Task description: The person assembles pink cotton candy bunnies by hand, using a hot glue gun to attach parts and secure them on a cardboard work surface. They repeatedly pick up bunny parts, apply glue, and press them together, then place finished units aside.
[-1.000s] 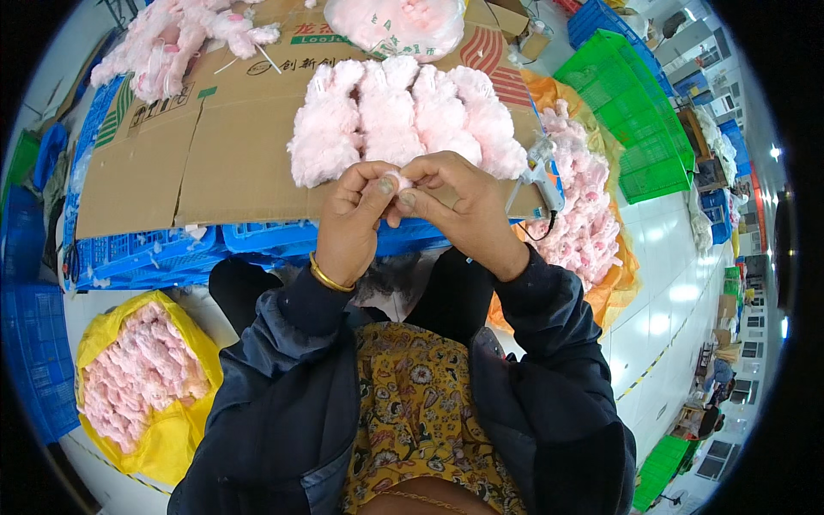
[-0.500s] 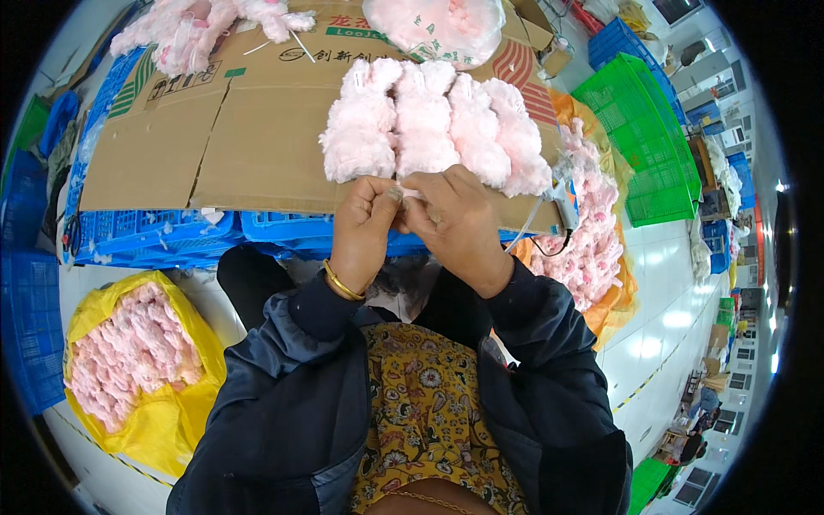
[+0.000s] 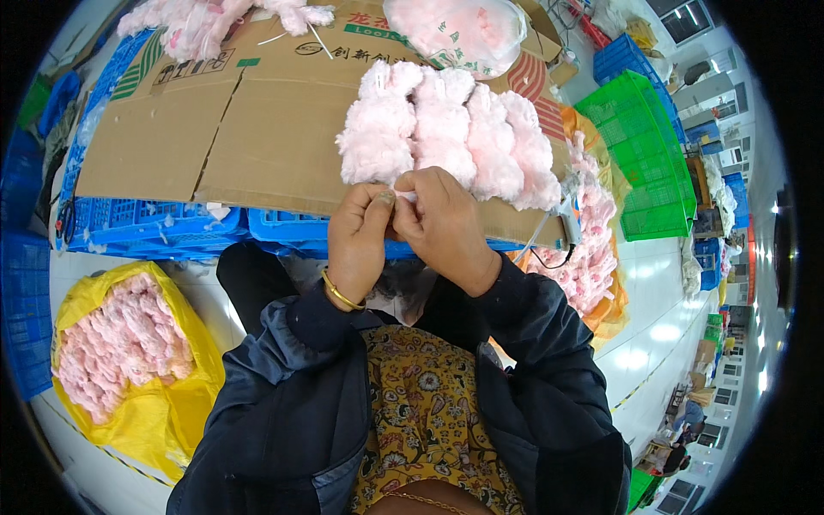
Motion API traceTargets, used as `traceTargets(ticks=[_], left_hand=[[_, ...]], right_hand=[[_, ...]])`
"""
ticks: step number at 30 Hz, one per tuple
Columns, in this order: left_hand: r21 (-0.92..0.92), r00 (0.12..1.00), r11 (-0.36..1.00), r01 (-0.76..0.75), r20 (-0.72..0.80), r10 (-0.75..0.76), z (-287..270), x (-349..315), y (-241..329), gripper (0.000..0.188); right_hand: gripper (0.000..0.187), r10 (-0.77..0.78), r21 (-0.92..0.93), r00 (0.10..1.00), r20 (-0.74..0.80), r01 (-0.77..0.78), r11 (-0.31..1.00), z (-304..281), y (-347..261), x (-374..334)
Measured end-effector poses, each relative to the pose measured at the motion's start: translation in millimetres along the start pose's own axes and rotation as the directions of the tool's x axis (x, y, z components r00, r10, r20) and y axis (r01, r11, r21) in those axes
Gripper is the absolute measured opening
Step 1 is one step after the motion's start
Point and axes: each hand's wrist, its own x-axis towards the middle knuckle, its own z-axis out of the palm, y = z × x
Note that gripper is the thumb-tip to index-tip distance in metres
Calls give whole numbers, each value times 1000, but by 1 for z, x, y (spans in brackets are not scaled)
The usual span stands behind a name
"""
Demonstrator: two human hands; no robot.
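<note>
My left hand (image 3: pixel 359 230) and my right hand (image 3: pixel 445 225) meet at the near edge of the cardboard, thumbs and fingertips pinched together. Between them shows a bit of small white material (image 3: pixel 406 196), mostly covered by the fingers; its kind is too hidden to make out. Just beyond my fingertips, several fluffy pale pink plush pieces (image 3: pixel 378 129) lie side by side in a row on the flattened cardboard (image 3: pixel 266 142). A gold bangle (image 3: pixel 340 293) circles my left wrist.
Blue plastic crates (image 3: pixel 154 225) support the cardboard. A clear bag of pink filling (image 3: pixel 463 34) and more pink plush (image 3: pixel 193 30) lie farther back. Yellow sack (image 3: pixel 184 403) at left and orange sack (image 3: pixel 614 322) at right hold pink pieces. Green crates (image 3: pixel 644 154) stand right.
The view has shifted slightly, so the table and plush row appear a little farther right. Both hands stay pinched together at the cardboard's edge, with the fingers only slightly moved.
</note>
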Motion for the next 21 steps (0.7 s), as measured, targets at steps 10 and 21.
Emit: traceTargets(ticks=[10, 21], left_hand=[[67, 971, 977, -201, -118, 208, -24, 24, 1, 9], [120, 947, 958, -261, -161, 278, -37, 30, -14, 7]], right_hand=[[14, 102, 149, 977, 187, -130, 980, -10, 21, 48], [12, 63, 192, 958, 280, -121, 974, -2, 31, 56]])
